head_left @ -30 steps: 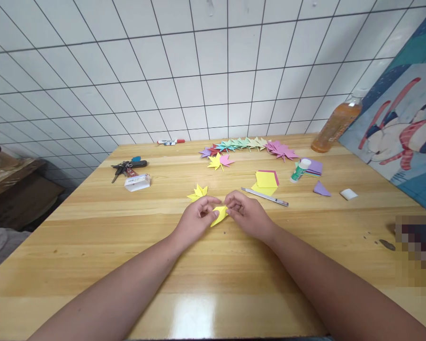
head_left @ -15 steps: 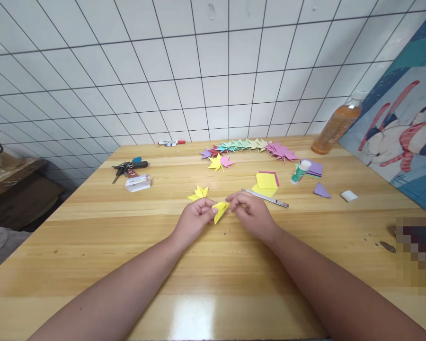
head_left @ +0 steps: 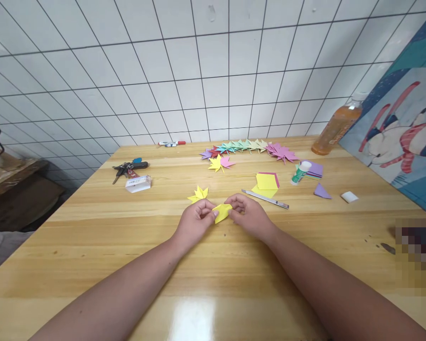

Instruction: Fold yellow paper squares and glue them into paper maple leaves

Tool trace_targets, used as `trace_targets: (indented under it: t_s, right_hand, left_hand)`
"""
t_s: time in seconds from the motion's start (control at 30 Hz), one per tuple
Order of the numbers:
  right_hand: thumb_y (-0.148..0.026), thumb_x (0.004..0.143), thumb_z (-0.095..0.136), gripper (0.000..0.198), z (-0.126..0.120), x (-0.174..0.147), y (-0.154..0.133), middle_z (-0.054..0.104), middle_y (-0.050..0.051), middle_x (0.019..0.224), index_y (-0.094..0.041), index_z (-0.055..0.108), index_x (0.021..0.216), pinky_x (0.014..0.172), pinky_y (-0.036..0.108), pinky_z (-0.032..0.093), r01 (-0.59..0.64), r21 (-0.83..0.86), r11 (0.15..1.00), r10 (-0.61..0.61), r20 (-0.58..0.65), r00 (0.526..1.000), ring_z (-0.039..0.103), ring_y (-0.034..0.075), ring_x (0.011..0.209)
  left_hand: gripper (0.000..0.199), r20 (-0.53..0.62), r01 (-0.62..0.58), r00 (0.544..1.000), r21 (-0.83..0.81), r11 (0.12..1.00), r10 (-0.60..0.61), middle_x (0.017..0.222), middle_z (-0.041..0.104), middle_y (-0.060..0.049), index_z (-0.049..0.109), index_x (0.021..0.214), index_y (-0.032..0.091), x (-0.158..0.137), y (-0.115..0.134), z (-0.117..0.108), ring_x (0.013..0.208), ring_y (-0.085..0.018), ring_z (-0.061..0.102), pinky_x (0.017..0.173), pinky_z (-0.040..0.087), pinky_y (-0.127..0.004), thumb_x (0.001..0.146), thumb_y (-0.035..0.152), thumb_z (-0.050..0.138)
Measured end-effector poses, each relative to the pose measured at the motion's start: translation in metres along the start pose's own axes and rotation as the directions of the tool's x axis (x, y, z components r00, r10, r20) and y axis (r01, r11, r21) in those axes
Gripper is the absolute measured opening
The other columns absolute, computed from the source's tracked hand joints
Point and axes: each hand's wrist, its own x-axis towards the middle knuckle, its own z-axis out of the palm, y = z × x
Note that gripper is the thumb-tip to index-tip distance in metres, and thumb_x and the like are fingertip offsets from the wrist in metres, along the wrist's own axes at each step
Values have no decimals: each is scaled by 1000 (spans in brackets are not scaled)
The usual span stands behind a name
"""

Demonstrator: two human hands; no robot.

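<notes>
A small folded piece of yellow paper (head_left: 222,213) is held between my two hands, just above the wooden table (head_left: 206,274). My left hand (head_left: 196,219) pinches its left edge between thumb and fingers. At the right edge, my right hand (head_left: 250,217) grips it with thumb and bent fingers. Just beyond my left hand lies a pointed yellow folded paper leaf (head_left: 199,193), partly covered by that hand. A silver craft knife (head_left: 266,199) rests beyond my right hand, beside yellow paper squares (head_left: 267,181).
Colourful folded leaves (head_left: 246,146) line the back near the tiled wall. Right: a glue stick (head_left: 300,173), a purple paper stack (head_left: 314,169), an eraser-like white block (head_left: 349,197) and a bottle (head_left: 337,125). Left: keys (head_left: 128,168), a small white box (head_left: 138,183) and a marker (head_left: 172,143).
My right hand has closed on the right side of the yellow paper. The paper has opened wider and shows a flatter face. My left hand keeps its hold.
</notes>
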Motion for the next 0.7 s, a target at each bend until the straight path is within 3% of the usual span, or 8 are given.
trace_targets:
  t_s: [0.17, 0.3, 0.57, 0.7]
  right_hand:
    - [-22, 73, 54, 7, -3, -2, -2, 61, -3, 67, -20, 60, 77, 55, 22, 42, 79, -149, 986, -81, -5, 997, 53, 9, 56]
    - [-21, 75, 54, 11, -5, -5, -4, 57, -5, 58, -23, 62, 82, 49, 21, 37, 173, -320, 931, -183, -2, 983, 49, 10, 50]
    - [-20, 81, 50, 11, -4, -8, -7, 65, -1, 74, -23, 60, 84, 58, 24, 46, 294, -327, 898, -311, -2, 950, 60, 13, 65]
    - [-13, 81, 46, 33, -10, -10, -8, 67, 1, 90, -25, 57, 110, 66, 26, 49, 355, -366, 860, -370, 30, 928, 62, 14, 76]
  left_hand:
    - [22, 45, 3, 999, -20, 1000, -2, 67, 62, 0, 58, 89, 16, -1, 2, 1, 59, -11, 54, 59, 41, -22, 72, 30, 62]
    - [23, 64, 34, 997, -30, 999, -32, 68, 65, -2, 61, 88, 15, 0, 0, 1, 60, -12, 55, 61, 42, -23, 72, 32, 64]
    - [26, 50, 135, 991, -269, 954, -126, 60, 64, -1, 61, 78, 13, 4, 5, -3, 52, -10, 53, 55, 40, -22, 64, 32, 72]
    - [26, 33, 145, 989, -310, 939, -142, 61, 64, -1, 62, 77, 12, 4, 9, -4, 51, -10, 53, 55, 40, -23, 63, 31, 73]
